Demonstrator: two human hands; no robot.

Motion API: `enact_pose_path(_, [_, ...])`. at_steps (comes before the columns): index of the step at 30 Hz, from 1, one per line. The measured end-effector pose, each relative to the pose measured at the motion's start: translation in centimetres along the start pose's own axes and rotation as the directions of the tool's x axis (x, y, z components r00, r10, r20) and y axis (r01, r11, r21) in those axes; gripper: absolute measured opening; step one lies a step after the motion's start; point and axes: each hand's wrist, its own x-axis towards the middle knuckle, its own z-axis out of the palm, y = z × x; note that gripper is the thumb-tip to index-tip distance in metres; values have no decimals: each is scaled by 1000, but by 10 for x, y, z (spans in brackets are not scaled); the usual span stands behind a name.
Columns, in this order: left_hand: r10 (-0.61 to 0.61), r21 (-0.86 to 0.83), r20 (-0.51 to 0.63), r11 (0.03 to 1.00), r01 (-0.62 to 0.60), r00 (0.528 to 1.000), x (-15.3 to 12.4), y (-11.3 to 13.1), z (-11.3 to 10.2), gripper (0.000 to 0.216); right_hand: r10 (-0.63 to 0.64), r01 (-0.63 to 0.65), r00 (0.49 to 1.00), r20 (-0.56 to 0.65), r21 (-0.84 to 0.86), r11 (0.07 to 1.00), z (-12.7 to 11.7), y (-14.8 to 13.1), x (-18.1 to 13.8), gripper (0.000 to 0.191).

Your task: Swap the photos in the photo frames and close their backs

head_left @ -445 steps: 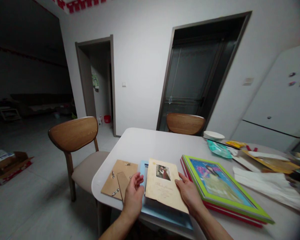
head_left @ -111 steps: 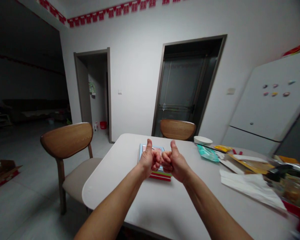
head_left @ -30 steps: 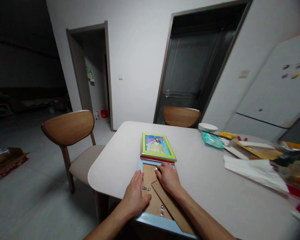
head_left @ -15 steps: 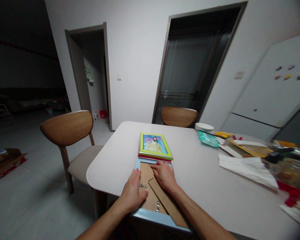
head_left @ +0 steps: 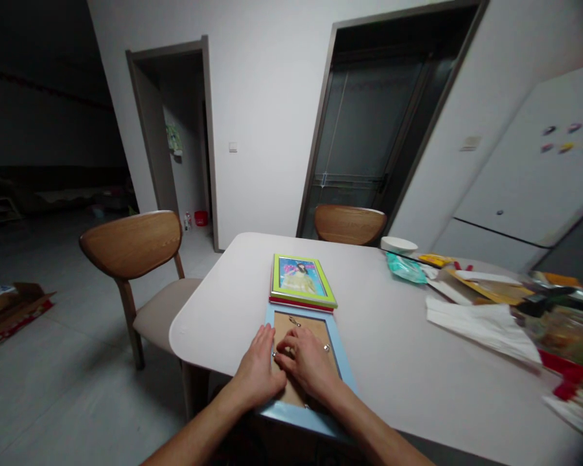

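Note:
A light blue picture frame (head_left: 348, 372) lies face down at the table's near edge, its brown backing board (head_left: 284, 321) upward. My left hand (head_left: 260, 375) rests over the frame's left side with fingers stretched out and thumb on the board. Bent across the board, my right hand (head_left: 307, 362) pinches at a small metal clip (head_left: 274, 355) near the left edge. Another clip (head_left: 295, 321) is near the board's top, and one more shiny clip (head_left: 326, 348) is on the right. My right hand and forearm cover part of the board.
Just beyond lies a green picture frame (head_left: 328, 294) on top of a red one, face up. On the white table's (head_left: 388, 343) right are a white bowl (head_left: 398, 244), a teal packet (head_left: 405, 266), paper (head_left: 480, 327) and clutter. Wooden chairs stand at the left (head_left: 133, 243) and far side (head_left: 350, 224).
My right hand has moved from the top clip down and left to the left clip. The brown stand flap seen slanting across the board no longer shows. My left hand stays in place.

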Motion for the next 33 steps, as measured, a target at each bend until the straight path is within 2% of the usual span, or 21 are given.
enact_pose_path(5, [-7,5,12,1000,7,1000,-1,2,0,70,45,-45,999,-23,5,999,5,2,6,15])
enact_pose_path(8, [-34,-27,2,999,34,999,-2,2,-1,69,10,-16,999,49,133,991,-8,8,0,19])
enact_pose_path(11, [-35,-36,5,999,35,999,-2,3,-2,70,-90,45,982,163,260,964,-32,15,-18,25])
enact_pose_path(13, [-34,-36,8,999,35,999,-2,3,-2,71,-141,65,954,265,277,959,-44,18,-32,23])
enact_pose_path(15, [-41,-41,5,998,41,999,-2,4,-1,71,-158,73,937,313,266,961,-47,18,-42,20])
enact_pose_path(21, [-46,-8,12,999,46,999,-3,7,-3,70,-115,69,978,171,256,964,-31,15,-46,9])
enact_pose_path(26, [-44,-19,6,999,44,999,-4,7,-3,68,100,-108,993,66,145,983,-25,22,-41,35])
enact_pose_path(30, [-57,-55,-15,997,56,998,-3,5,-1,66,109,-111,993,38,66,992,-22,24,-36,34])
enact_pose_path(33, [-120,-132,-25,984,116,992,-1,9,-6,62,149,-148,989,-9,50,988,-26,25,-31,35])
